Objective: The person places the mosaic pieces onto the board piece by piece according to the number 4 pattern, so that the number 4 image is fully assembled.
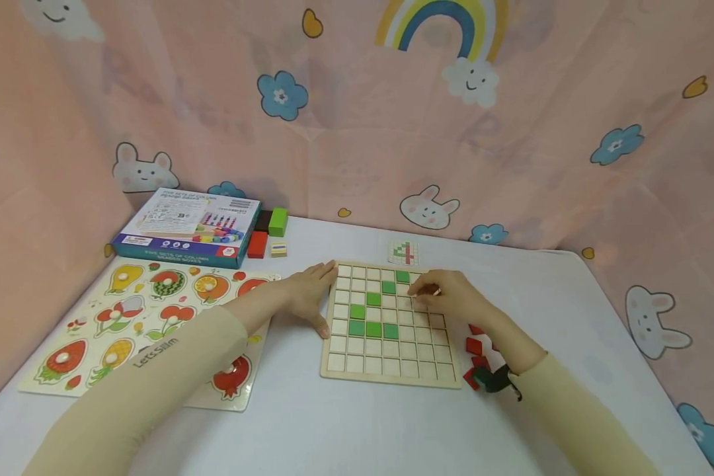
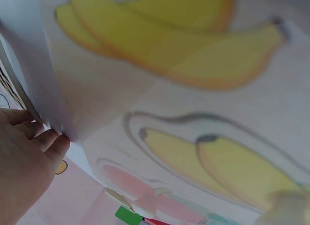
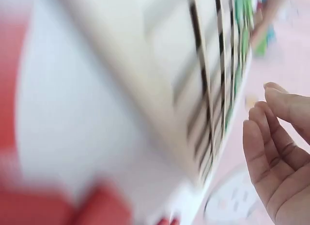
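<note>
A wooden grid board [image 1: 338, 363] lies on the white table with several green square tiles [image 1: 373, 329] in its cells, forming a diagonal and a short row. My left hand [image 1: 305, 292] rests at the board's left edge, fingers extended along it and thumb near the lower side. Over the board's upper right cells is my right hand [image 1: 452, 294]. Its fingers [image 3: 261, 142] are loosely bent in the right wrist view, with the thumb apart and no tile between them. Several red tiles [image 1: 474, 346] lie right of the board, partly under the right wrist.
Behind the board lies a small pattern card [image 1: 403, 254] with green and red squares. To the left are a fruit puzzle board [image 1: 205, 399] and a boxed set [image 1: 184, 228]. Beside the box stand red [image 1: 258, 244] and green [image 1: 277, 222] blocks. A pink printed cloth [image 1: 345, 145] hangs behind.
</note>
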`<state>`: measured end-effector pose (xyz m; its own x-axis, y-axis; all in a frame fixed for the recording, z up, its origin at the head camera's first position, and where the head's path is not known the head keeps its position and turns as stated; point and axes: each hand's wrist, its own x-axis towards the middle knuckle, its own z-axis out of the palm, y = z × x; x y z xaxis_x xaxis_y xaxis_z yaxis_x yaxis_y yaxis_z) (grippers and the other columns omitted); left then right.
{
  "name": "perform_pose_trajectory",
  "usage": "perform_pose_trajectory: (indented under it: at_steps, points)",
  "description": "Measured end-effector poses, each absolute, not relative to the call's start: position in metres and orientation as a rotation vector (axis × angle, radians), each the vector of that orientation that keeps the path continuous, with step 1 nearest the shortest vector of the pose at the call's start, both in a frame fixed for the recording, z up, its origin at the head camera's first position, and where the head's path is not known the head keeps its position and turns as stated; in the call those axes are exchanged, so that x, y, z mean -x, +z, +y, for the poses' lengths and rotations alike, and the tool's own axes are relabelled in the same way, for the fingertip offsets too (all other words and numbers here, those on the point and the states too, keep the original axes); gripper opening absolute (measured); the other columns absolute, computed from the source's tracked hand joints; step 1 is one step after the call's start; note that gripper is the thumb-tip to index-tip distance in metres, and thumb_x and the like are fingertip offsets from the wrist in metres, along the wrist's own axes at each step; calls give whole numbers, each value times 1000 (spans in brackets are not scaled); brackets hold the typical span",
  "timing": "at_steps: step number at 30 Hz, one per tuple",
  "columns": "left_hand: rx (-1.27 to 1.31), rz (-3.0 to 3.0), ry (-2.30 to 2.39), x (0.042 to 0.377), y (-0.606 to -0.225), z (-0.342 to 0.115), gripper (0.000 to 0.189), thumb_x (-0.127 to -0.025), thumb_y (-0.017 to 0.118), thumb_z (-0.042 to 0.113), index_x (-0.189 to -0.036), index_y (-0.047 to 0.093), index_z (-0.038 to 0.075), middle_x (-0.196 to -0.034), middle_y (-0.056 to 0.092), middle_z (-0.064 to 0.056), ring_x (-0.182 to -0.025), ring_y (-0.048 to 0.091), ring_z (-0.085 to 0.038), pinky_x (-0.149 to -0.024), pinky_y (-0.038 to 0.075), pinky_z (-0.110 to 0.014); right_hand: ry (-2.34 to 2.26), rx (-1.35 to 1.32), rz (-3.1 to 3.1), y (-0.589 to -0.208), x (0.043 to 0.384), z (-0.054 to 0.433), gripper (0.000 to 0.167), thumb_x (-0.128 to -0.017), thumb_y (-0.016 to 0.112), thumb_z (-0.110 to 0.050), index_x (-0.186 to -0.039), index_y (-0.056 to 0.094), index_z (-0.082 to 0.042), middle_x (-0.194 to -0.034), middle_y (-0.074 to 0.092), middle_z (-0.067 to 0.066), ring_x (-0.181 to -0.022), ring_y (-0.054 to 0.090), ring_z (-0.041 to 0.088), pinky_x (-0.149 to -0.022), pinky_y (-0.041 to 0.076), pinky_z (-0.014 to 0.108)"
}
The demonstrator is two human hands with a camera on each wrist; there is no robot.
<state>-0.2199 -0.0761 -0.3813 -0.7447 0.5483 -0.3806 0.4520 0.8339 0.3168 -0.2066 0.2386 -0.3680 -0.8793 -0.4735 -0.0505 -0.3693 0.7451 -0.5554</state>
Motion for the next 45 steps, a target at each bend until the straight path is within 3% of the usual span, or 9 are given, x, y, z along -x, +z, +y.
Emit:
perform_pose_trajectory:
  at_steps: [5, 7, 11, 15, 22, 29, 38, 45]
  points:
    - [-740, 2547, 285, 221, -383, -76, 133, -66, 85, 57, -159, 6, 4, -169, -2, -14, -157, 3, -36, -125, 19, -56, -717, 516, 2845, -368, 228, 288, 20, -98, 59, -13, -112, 72, -8, -111, 69, 14, -98, 62, 28, -75, 54, 32]
    - [-742, 2546, 285, 221, -383, -76, 134, -66, 85, 57, -159, 6, 4, -169, -2, -14, -157, 3, -36, -125, 19, -56, -672, 489, 2819, -370, 233, 306, 24, -97, 55, -8, -116, 70, -8, -117, 68, 17, -102, 61, 31, -80, 55, 39]
    - [-747, 2544, 281, 220, -384, -76, 134, -66, 85, 58, -159, 6, 4, -169, -2, -14, -157, 3, -36, -125, 19, -55, -661, 503, 2730, -374, 237, 332, 39, -92, 48, 3, -122, 68, -11, -126, 65, 17, -105, 58, 31, -91, 51, 45]
    - [-743, 2547, 286, 220, -383, -76, 134, -66, 85, 58, -159, 6, 4, -169, -2, -14, -157, 3, -37, -125, 18, -55, -674, 525, 2714, -375, 238, 341, 46, -89, 47, 5, -123, 69, -15, -125, 62, 15, -104, 54, 28, -88, 47, 41]
    - [-750, 2551, 287, 220, -383, -77, 133, -66, 85, 57, -159, 6, 3, -169, -1, -15, -157, 3, -37, -125, 19, -56, -638, 554, 2777, -380, 240, 338, 30, -89, 64, -2, -114, 73, -15, -106, 62, 14, -95, 54, 26, -79, 46, 32]
    - [-747, 2558, 290, 220, -384, -77, 133, -66, 85, 57, -159, 7, 3, -169, -1, -15, -157, 4, -37, -124, 19, -57, -602, 433, 2829, -383, 242, 338, 21, -85, 73, -12, -106, 69, -7, -104, 66, 14, -97, 58, 27, -83, 53, 39]
    - [-753, 2558, 289, 221, -385, -77, 133, -66, 85, 57, -159, 6, 3, -169, -1, -15, -157, 3, -37, -125, 19, -57, -651, 442, 2882, -378, 245, 331, 7, -89, 71, -9, -93, 66, -8, -90, 67, 8, -88, 56, 22, -77, 48, 30]
    - [-758, 2559, 292, 222, -388, -78, 134, -65, 85, 58, -159, 7, 3, -169, -1, -15, -157, 4, -37, -125, 19, -56, -734, 429, 2913, -377, 247, 311, 14, -92, 67, -10, -105, 69, -11, -95, 65, 10, -90, 55, 23, -77, 48, 29]
